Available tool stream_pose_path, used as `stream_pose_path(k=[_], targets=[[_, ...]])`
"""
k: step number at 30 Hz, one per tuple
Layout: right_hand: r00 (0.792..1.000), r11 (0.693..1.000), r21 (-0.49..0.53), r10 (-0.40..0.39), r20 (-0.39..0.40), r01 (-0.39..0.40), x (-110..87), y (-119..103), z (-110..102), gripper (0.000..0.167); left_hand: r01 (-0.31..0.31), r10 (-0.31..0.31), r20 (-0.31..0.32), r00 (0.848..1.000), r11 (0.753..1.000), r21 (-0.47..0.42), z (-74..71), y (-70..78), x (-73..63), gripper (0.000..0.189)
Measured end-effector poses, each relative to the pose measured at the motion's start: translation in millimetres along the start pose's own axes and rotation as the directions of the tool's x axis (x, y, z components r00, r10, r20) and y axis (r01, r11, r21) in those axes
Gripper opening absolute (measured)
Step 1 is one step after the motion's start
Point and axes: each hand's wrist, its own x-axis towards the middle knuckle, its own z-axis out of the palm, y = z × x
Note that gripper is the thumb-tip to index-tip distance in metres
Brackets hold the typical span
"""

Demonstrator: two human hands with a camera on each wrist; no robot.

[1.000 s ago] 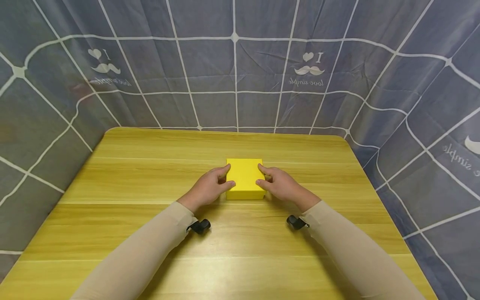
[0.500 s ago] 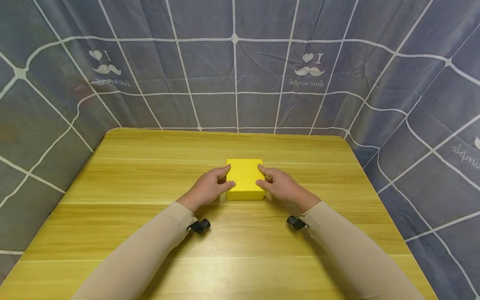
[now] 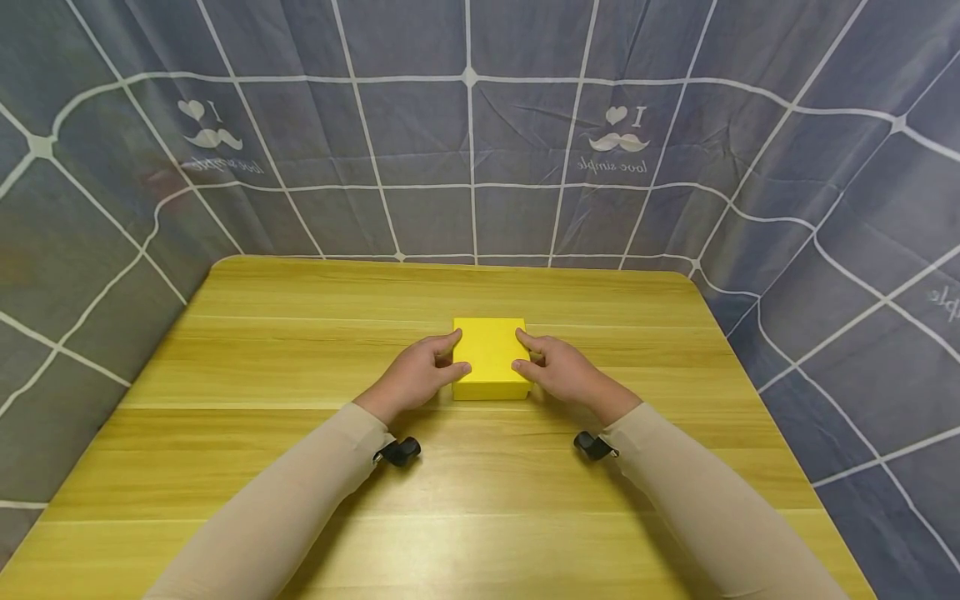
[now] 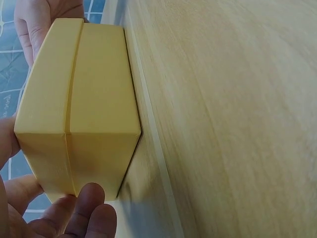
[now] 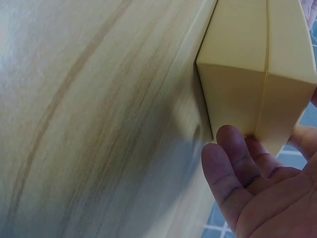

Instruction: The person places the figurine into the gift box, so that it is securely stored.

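Observation:
A yellow lidded box (image 3: 491, 354) sits on the wooden table, a little beyond its middle. My left hand (image 3: 415, 373) grips its left side, with the thumb and a fingertip on the top's edge. Mirroring it, my right hand (image 3: 564, 372) holds the right side the same way. In the left wrist view, a seam between lid and base runs round the box (image 4: 101, 84), and the lower fingers (image 4: 90, 203) lie along its side wall. The right wrist view has the box (image 5: 233, 39) flat on the wood, fingers (image 5: 237, 153) against its side near the seam.
The wood-grain table (image 3: 300, 333) spreads around the box on all sides. A grey curtain (image 3: 427, 133) with white grid lines hangs behind and along both sides. Small black wrist cameras (image 3: 400, 452) stick out from the beige sleeves (image 3: 292, 492) above the tabletop.
Both hands and the box stay where they were. Only the curtain at the right has shifted slightly.

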Motion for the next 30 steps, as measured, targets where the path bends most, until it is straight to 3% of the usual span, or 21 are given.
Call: stream_pose_path(k=[30], targets=[[1.0, 0.999, -0.037, -0.02, -0.015, 0.019, -0.2, -1.2, 1.6, 0.071, 0.002, -0.002, 0.002, 1.0, 1.0, -0.028, -2.2, -0.9, -1.3, 0.072]])
